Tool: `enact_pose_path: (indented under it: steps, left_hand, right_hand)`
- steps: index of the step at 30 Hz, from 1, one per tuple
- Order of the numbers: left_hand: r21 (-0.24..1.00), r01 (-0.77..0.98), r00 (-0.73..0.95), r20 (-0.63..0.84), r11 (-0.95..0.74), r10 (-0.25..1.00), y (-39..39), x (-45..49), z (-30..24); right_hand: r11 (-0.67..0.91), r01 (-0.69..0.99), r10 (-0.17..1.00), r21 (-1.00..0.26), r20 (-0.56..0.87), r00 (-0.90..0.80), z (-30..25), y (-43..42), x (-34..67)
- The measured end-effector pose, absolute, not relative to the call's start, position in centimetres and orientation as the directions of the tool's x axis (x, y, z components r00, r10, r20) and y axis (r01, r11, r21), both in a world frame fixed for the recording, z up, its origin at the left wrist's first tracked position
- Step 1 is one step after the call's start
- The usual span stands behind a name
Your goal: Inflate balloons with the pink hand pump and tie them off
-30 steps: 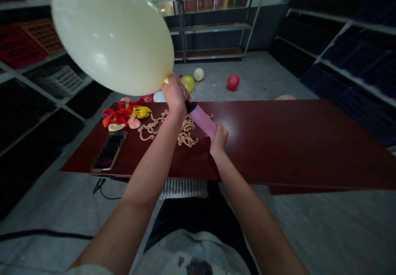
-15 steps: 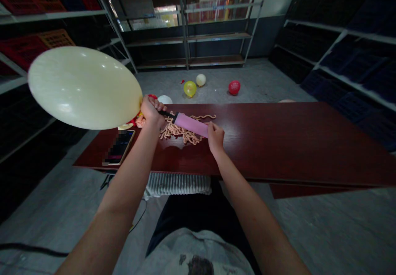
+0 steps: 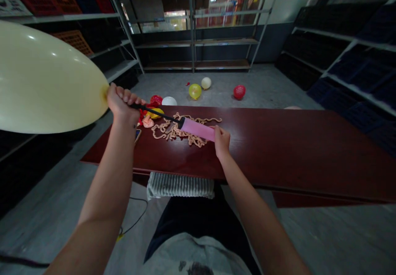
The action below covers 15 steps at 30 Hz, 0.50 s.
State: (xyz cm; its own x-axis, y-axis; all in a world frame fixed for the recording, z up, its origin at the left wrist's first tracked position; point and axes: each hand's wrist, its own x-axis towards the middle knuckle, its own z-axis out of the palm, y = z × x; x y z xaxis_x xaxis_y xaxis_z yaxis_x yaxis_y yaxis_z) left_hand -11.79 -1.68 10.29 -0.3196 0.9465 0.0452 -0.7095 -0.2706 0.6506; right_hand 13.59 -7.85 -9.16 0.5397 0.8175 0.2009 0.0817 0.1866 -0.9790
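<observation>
A large pale yellow balloon (image 3: 43,81), blown up, fills the left side. My left hand (image 3: 121,102) is closed around its neck and the black end of a hand pump's rod (image 3: 154,112). My right hand (image 3: 222,139) grips the rear end of the pump's pink barrel (image 3: 198,129), which hovers just above the dark red table (image 3: 293,143). The black rod is drawn far out of the barrel. Under the pump lies a heap of tan rubber bands (image 3: 173,130).
Flat coloured balloons (image 3: 151,116) lie on the table's far left, beside a phone (image 3: 137,134) partly hidden by my arm. Several inflated balloons (image 3: 194,90) rest on the floor beyond. Metal shelving lines both sides and the back wall.
My left hand has swung the balloon down and to the left, away from the barrel. The pump rod now shows long and extended. My right hand stayed over the table.
</observation>
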Motion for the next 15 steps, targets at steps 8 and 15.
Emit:
enact_pose_path:
  steps: [8, 15]
  left_hand:
    - [0.72, -0.608, -0.307, 0.176, -0.335, 0.935, -1.2, -4.6, 13.9]
    - [0.766, -0.581, -0.179, 0.211, -0.276, 0.961, 0.7, 4.1, 10.4]
  right_hand:
    - [0.136, -0.171, 0.768, -0.976, -0.006, 0.641, -10.1, -7.1, 14.4]
    - [0.149, -0.225, 0.753, -0.963, -0.036, 0.657, -10.7, -6.5, 14.8]
